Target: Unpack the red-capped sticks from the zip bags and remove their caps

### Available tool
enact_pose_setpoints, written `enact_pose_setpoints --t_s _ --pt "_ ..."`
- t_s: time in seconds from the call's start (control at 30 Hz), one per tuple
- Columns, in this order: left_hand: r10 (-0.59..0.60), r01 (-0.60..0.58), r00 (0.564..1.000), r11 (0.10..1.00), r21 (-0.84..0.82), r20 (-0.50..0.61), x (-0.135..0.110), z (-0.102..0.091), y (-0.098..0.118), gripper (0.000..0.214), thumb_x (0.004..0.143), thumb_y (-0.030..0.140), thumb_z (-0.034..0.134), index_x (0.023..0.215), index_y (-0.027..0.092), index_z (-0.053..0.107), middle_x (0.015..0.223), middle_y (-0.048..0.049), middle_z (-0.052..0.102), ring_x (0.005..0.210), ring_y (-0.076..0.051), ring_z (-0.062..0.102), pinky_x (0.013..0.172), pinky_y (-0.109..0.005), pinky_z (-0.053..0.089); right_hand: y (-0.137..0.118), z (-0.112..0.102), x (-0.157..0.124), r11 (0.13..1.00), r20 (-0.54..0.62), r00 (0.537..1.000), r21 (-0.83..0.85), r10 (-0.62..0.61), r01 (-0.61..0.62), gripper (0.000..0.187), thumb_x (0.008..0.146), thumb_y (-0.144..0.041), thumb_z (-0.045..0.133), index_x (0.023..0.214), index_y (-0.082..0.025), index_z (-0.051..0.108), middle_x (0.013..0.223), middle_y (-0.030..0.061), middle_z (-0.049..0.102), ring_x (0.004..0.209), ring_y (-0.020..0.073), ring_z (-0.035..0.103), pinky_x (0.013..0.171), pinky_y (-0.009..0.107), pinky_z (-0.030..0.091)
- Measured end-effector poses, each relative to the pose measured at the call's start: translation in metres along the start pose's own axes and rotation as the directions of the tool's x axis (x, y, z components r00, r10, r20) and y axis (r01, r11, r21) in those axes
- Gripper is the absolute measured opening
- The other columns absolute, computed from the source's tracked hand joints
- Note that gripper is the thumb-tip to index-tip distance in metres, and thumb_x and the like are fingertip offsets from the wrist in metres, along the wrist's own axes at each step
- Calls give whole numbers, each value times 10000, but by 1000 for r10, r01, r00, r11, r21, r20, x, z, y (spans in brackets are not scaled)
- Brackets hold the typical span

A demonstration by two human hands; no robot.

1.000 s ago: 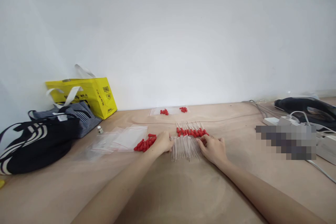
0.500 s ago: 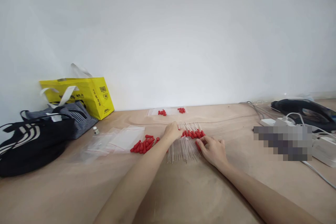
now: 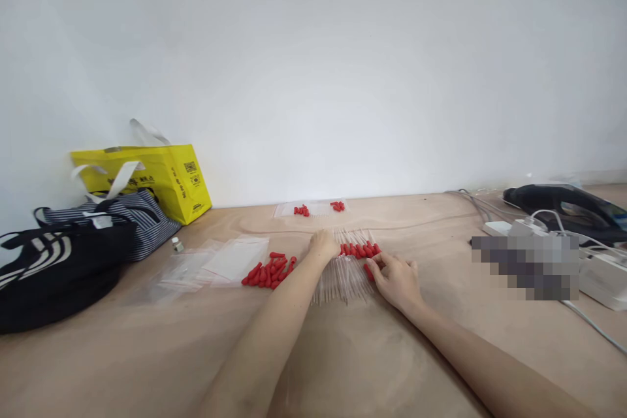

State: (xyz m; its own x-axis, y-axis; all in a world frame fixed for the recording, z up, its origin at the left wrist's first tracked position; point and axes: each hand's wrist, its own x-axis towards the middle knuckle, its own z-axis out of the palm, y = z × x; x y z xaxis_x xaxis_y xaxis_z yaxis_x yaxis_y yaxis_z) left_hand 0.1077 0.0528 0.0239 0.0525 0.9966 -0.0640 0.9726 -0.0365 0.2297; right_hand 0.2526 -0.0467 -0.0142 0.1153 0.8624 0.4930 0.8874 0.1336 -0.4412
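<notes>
A bunch of clear thin droppers [image 3: 343, 277] lies on the wooden table, some with red rubber caps [image 3: 360, 250] at their far end. My left hand [image 3: 324, 245] rests on the far left of this bunch, fingers curled over the red-capped ends. My right hand [image 3: 396, 277] lies at the bunch's right side, its fingers pinching one red cap. A loose heap of red caps [image 3: 268, 270] sits to the left of my left forearm.
Clear plastic bags [image 3: 215, 262] lie left of the heap. A packet with a few red caps [image 3: 318, 209] is near the wall. A yellow bag [image 3: 154, 176], striped bags [image 3: 73, 255] stand at left. Power strips, cables and a dark device [image 3: 568, 206] are at right.
My left hand moved from the near left edge of the droppers up to their red-capped far end. My right hand stayed at the right side.
</notes>
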Motion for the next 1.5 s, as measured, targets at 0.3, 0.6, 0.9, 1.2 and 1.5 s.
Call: enact_pose_setpoints --t_s 0.3,0.6,0.9,1.2,1.5 --pt "41 -50 995 994 -97 -93 -11 -10 -8 204 811 267 500 938 121 564 945 -85 579 863 -182 559 725 -309 448 0 -2 -1 998 -19 1000 57 -23 24 243 802 -340 406 689 -227 589 677 -24 637 708 162 538 678 294 222" --pt "372 -425 898 872 -243 -235 -111 -20 -74 212 787 279 406 653 167 526 635 7 571 577 -110 523 538 -204 390 -17 -8 -11 929 -169 926 96 -338 357 172 811 -263 434 812 -204 595 801 24 618 751 157 508 676 288 246" --pt "512 -595 796 760 -262 -321 -137 4 -83 177 826 254 381 706 177 485 683 1 528 592 -100 504 564 -211 404 -33 -13 -23 907 -169 914 148 -369 394 175 780 -344 503 822 -181 552 737 16 583 695 142 506 679 292 272" --pt "591 -651 730 754 -86 -344 -139 11 -76 125 812 177 364 709 182 434 685 -8 510 646 -137 497 578 -249 401 -34 -9 -24 741 37 959 643 -282 193 289 795 -416 454 956 -184 515 721 29 583 638 150 515 602 273 385" --pt "689 -730 574 675 104 -443 -133 12 -87 196 862 186 337 965 168 503 836 -55 538 779 -165 490 704 -293 409 -37 -14 -22 743 57 757 249 -651 621 186 838 -257 437 919 -219 600 652 1 602 625 117 507 684 302 268"
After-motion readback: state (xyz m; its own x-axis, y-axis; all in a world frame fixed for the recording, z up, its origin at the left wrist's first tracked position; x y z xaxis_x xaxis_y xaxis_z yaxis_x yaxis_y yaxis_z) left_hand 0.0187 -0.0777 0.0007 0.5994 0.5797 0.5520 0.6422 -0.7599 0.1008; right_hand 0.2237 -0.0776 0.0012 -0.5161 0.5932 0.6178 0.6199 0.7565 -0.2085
